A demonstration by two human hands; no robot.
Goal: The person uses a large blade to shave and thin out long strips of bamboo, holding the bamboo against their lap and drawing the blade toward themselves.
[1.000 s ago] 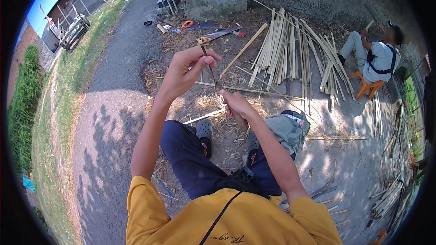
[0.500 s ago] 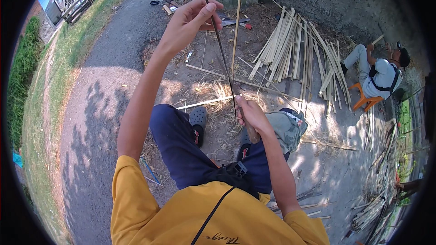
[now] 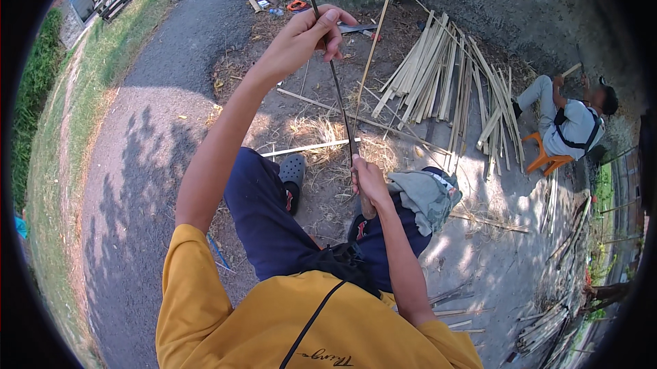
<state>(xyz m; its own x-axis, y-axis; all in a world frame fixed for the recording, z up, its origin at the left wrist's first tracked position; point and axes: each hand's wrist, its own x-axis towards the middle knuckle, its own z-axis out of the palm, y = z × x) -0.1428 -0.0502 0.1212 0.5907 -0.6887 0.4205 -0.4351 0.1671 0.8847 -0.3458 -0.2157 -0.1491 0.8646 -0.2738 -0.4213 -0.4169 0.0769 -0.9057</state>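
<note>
Left hand (image 3: 316, 31) pinches a dark strip (image 3: 340, 99) high, likely to steady it — right hand (image 3: 370, 181) grips a wooden handle (image 3: 368, 209), far end unclear.

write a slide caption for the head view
Left grip high on a thin dark strip, right grip closed round a brown handle below, pale strips fanned out beyond.

Passage lay open left of the left hand (image 3: 311, 36), above pavement (image 3: 137, 143); dark strip (image 3: 340, 95) barred gap down to right hand (image 3: 370, 181), pale strip (image 3: 380, 18) rose right of it, draped cloth (image 3: 422, 198) flanked right wrist (image 3: 384, 203).
</note>
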